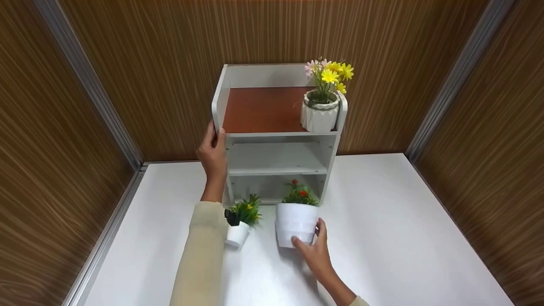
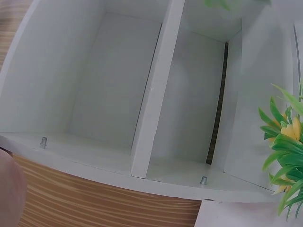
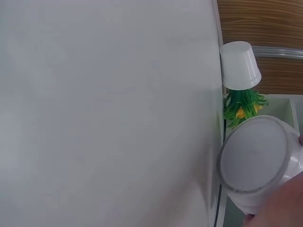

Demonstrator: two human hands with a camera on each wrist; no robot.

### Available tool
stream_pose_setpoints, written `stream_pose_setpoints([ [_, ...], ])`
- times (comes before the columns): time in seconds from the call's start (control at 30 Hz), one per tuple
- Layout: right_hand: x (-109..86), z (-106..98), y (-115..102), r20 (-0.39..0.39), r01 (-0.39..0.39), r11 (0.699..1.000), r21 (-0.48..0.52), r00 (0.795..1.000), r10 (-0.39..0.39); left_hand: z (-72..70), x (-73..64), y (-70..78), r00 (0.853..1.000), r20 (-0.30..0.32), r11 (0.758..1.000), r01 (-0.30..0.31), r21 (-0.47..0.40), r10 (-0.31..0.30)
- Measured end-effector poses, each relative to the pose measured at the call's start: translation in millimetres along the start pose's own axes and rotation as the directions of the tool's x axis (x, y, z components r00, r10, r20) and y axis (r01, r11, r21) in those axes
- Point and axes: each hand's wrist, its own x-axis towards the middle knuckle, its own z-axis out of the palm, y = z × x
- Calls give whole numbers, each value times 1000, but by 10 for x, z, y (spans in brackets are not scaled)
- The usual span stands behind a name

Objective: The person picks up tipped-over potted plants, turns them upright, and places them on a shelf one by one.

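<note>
My right hand (image 1: 318, 255) grips a white flowerpot (image 1: 296, 225) with green leaves and red flowers, thumb on its front and fingers round its right side. In the right wrist view the underside of this flowerpot (image 3: 255, 153) faces the camera. My left hand (image 1: 213, 153) holds the left side panel of a white shelf unit (image 1: 278, 171), fingers behind the edge and thumb in front. A smaller white pot (image 1: 237, 233) with yellow flowers stands beside my left sleeve, partly hidden by it. In the left wrist view, the shelf unit's compartments (image 2: 109, 80) fill most of the frame.
On the brown top of the shelf unit, at the right, stands a ribbed white pot (image 1: 319, 117) with yellow and pink flowers. Wood-grain panels (image 1: 272, 32) enclose the white table (image 1: 374, 238) at the back and sides.
</note>
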Motion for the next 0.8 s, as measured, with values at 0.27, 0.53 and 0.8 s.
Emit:
stream_pose_setpoints([
  [0.27,-30,19,-30,49,11,999,-36,999,-9,2,-3,1,1000,-12,1000,16,-5,-16],
  [0.53,-114,2,-18,85,33,994,-103,996,-24,8,-6,4,1000,3,1000,14,-15,-14],
  [0.8,-161,-3,75,73,36,993,-117,997,-28,4,-2,-1,1000,15,1000,8,-18,-8],
])
